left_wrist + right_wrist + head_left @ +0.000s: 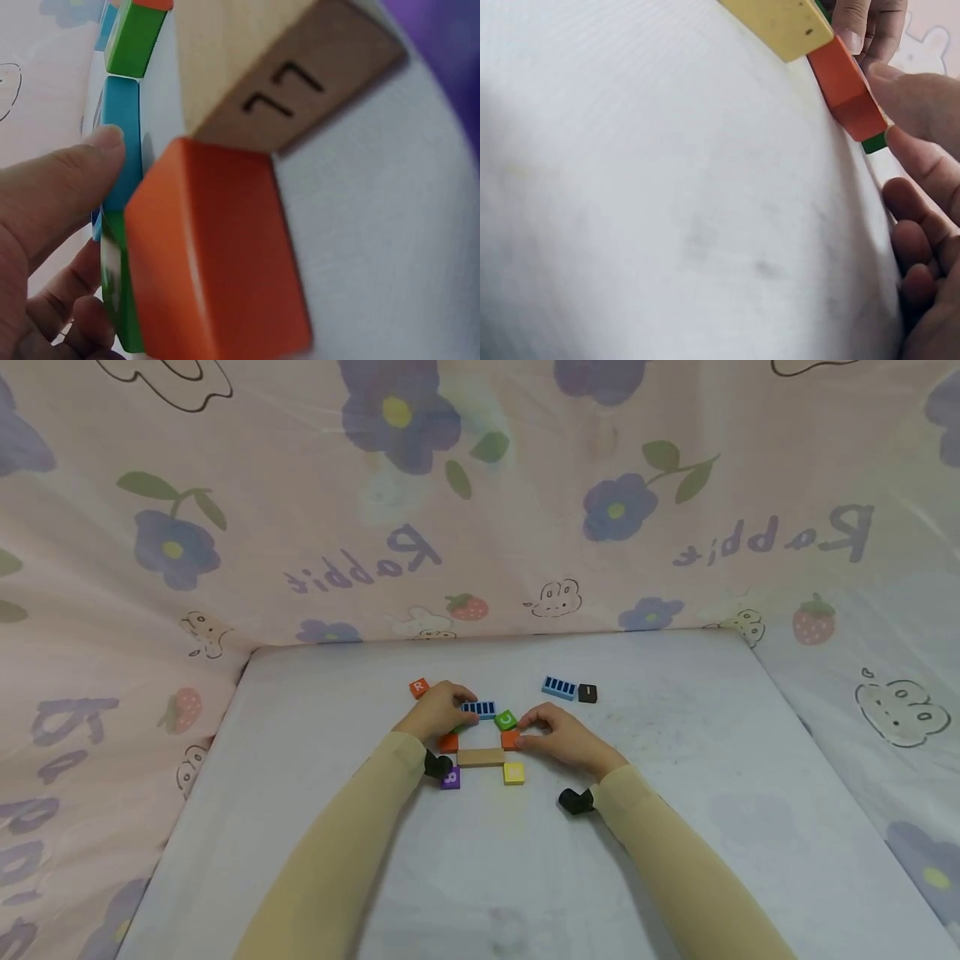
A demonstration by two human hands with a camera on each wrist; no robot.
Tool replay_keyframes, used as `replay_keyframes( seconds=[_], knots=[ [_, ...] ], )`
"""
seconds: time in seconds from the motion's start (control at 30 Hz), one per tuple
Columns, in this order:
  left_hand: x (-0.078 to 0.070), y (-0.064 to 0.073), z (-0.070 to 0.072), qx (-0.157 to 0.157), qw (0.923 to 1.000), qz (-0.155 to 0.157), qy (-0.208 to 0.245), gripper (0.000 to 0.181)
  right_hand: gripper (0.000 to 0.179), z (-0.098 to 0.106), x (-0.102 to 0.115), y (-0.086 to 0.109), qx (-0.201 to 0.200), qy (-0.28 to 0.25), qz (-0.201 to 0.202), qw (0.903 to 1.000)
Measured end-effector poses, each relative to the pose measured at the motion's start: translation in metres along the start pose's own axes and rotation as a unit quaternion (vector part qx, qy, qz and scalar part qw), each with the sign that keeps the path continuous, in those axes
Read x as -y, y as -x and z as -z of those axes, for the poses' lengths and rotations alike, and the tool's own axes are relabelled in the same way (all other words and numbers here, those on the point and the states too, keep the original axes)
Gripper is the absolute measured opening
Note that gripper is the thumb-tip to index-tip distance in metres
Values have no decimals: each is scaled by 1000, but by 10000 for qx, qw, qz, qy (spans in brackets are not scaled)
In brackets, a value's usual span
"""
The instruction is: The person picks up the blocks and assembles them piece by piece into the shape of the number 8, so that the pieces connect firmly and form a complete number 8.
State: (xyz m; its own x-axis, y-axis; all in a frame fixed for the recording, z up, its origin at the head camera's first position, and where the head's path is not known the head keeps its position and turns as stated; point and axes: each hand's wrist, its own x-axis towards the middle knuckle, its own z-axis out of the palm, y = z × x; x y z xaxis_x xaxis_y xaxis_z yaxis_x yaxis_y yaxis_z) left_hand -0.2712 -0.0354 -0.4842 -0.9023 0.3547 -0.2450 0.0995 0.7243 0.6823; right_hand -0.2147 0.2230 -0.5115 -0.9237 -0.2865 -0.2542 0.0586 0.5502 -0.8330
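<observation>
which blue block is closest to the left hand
The nearer blue block, its end pinched by the left hand; the other blue block lies farther back, beside the black block.

head: we look forward, down over table (465,868); wrist views: close, low; head, left wrist share wooden block (481,757).

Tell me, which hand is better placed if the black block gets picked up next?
Probably the right hand: it is nearer the black block and seems to grip nothing. The left hand is farther off, pinching a striped blue block.
</observation>
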Motion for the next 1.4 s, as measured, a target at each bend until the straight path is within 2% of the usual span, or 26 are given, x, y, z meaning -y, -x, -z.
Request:
replay_keyframes(
  seconds=[0.4,0.57,0.63,0.8,1.03,1.2,1.4],
  knots=[
    [2,0,1,18,10000,33,53,36,36,-1,-1,-3,-41,36,9,10000],
    [5,6,6,-45,9996,68,272,47,36,-4,0,-4,-75,116,-6,9999],
    [8,11,11,-158,9991,92,385,49,37,-4,0,-3,-79,138,-58,9999],
    [22,26,27,-519,9973,59,520,47,41,-3,1,-1,-77,159,-159,9997],
    [49,44,34,-634,9963,210,548,47,43,-2,-2,-1,-99,188,-169,9996],
    [66,48,32,-734,9949,279,636,46,44,-3,-2,-1,-107,83,-203,9997],
    [76,44,33,-1107,9893,233,927,46,45,-3,-2,0,-110,2,-213,9997]
  ],
)
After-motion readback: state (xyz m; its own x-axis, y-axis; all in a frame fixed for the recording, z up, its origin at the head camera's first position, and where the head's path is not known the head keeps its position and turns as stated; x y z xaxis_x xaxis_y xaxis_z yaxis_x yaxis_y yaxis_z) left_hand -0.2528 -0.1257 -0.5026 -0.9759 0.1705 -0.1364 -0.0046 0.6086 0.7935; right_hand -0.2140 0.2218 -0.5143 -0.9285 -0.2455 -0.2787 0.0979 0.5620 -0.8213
